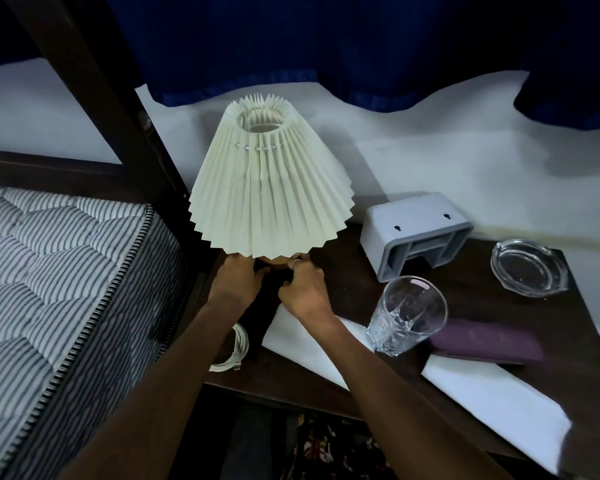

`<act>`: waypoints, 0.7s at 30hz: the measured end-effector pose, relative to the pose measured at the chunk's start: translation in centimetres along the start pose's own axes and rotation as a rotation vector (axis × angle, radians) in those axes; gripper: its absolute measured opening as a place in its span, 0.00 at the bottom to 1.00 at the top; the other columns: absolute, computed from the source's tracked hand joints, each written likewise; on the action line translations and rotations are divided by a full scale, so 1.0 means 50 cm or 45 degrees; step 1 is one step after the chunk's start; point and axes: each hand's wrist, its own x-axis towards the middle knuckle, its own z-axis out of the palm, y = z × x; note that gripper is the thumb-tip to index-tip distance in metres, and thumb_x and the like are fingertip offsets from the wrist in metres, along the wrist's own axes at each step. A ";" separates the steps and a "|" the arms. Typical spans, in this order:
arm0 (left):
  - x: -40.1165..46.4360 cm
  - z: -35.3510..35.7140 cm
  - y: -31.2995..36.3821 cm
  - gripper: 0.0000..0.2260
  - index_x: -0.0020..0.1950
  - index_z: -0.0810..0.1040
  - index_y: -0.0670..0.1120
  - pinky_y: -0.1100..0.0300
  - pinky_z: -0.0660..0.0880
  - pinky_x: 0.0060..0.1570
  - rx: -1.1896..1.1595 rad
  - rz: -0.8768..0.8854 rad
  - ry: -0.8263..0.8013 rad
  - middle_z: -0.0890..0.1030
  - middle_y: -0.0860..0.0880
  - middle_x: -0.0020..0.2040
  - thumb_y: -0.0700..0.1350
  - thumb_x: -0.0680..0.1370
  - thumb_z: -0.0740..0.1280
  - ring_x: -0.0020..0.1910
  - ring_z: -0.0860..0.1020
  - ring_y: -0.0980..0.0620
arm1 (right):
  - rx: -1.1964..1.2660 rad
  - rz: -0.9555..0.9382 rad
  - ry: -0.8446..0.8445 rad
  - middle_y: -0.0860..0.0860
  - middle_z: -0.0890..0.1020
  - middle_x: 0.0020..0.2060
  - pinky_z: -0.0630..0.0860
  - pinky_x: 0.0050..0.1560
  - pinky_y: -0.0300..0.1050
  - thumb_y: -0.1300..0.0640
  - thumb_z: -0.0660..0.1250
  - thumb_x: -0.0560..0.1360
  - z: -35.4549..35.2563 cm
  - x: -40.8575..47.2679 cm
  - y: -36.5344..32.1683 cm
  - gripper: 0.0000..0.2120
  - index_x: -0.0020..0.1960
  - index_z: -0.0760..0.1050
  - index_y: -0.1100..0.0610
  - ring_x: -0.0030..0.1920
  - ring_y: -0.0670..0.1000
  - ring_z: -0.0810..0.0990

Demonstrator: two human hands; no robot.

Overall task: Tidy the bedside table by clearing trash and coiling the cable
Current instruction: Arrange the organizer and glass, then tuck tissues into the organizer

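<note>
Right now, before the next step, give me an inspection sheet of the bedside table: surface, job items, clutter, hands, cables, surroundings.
Surface: dark wooden bedside table, partly covered by white paper.
Job's things: white cable lies coiled at the table's left edge; no obvious trash seen.
Clutter: pleated lamp, grey plastic holder, empty drinking glass, glass ashtray, purple wallet on the paper.
Hands: left hand and right hand both reach under the lampshade at the lamp base; grip hidden by the shade.
Cables: only the white one seen.
Surroundings: striped mattress to the left, blue curtain and white wall behind.
</note>
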 end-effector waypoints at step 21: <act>-0.170 -0.020 0.146 0.15 0.66 0.73 0.43 0.58 0.68 0.61 -0.182 0.196 -0.249 0.77 0.44 0.64 0.44 0.80 0.60 0.64 0.73 0.46 | 0.355 -0.441 0.345 0.48 0.80 0.58 0.71 0.59 0.30 0.66 0.64 0.75 -0.301 -0.289 0.035 0.16 0.59 0.77 0.53 0.56 0.40 0.78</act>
